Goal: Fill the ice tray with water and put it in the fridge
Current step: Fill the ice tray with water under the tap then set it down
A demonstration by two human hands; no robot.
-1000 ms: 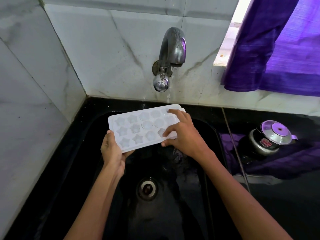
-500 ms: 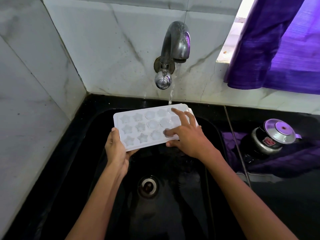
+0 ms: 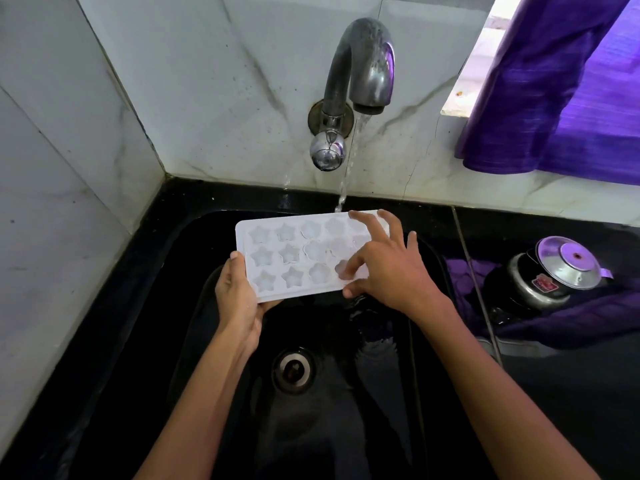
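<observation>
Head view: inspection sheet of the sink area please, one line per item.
Surface: black sink set in a black counter, drain at the bottom.
Job's things: white ice tray held over the sink; tap running, stream landing at the tray's far edge.
Clutter: metal pot with lid on a purple cloth, right of the sink.
Hands: left hand grips the tray's near left corner; right hand rests spread on the tray's right end, thumb at the near edge.
Cables: nothing seen.
Surroundings: marble-tiled walls, purple curtain at upper right.
</observation>
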